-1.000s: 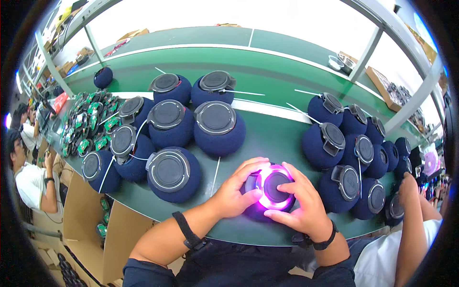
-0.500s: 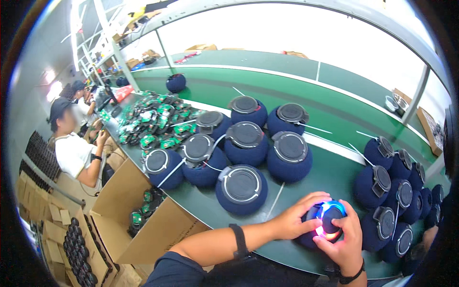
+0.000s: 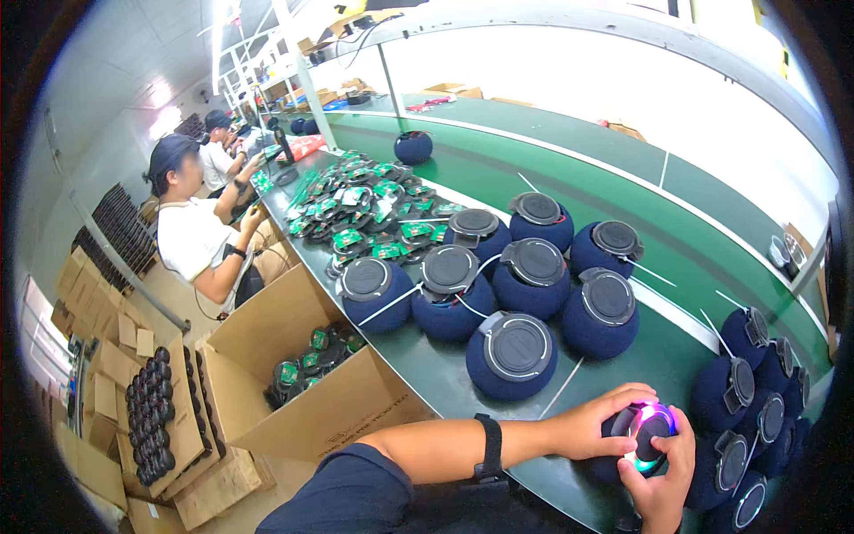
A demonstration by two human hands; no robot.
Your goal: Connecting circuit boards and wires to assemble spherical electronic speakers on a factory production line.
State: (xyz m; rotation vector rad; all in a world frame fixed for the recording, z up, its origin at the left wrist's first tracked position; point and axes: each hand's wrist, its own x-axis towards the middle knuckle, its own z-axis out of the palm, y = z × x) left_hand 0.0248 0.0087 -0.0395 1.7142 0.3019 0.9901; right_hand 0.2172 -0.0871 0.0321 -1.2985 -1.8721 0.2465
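Note:
A round dark blue speaker point(image 3: 654, 432), its top ring glowing pink, purple and teal, rests at the near edge of the green bench. My left hand point(image 3: 605, 425) is curled round its left side, thumb on the lit top. From the right, my right hand point(image 3: 669, 467) grips the same speaker, fingers wrapped and thumb at the ring. Its lower body is mostly hidden behind my hands. Just beyond, a navy fabric speaker point(image 3: 511, 356) with a dark disc top stands among several alike, some with white cables or strips sticking out.
More speakers point(image 3: 731, 458) crowd the bench to my right. A heap of green circuit boards on black parts point(image 3: 374, 209) lies left of centre. An open carton point(image 3: 267, 307) holding similar boards stands beside the bench. Two co-workers point(image 3: 191, 222) sit at the far left.
The view has turned left, so the bench and its contents appear shifted right. Both hands stay on the speaker, while its ring colours have changed from blue and orange-pink to purple and teal.

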